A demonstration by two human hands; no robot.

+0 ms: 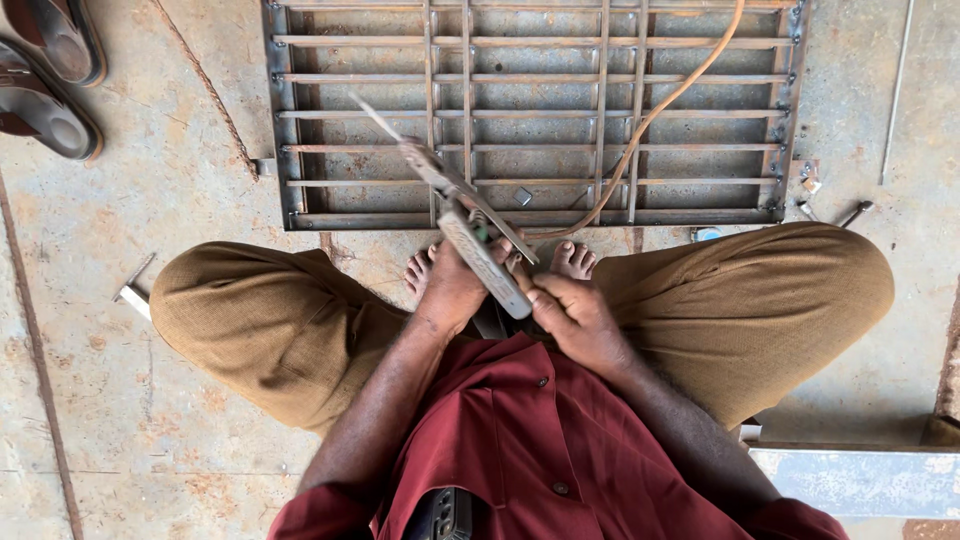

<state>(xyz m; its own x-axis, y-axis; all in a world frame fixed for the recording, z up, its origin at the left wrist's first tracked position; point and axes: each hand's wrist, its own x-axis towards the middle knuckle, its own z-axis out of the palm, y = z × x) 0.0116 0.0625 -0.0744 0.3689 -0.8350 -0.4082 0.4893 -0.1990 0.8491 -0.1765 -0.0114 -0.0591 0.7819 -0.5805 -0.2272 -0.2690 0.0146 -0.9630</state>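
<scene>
Between the bent knees, above the bare feet (490,262), a welding electrode holder (470,225) is held in both hands: the left hand (450,290) is seen with its grip clenched around the holder's grey handle, and the right hand (575,315) is pressed against the handle's lower end, fingers curled on it. A thin rod (375,117) is clamped in the holder's jaws and is pointed up-left over the steel grille (530,110) laid on the concrete floor (150,200). An orange cable (660,105) is draped across the grille, and sandals (45,75) are seen at the upper left
</scene>
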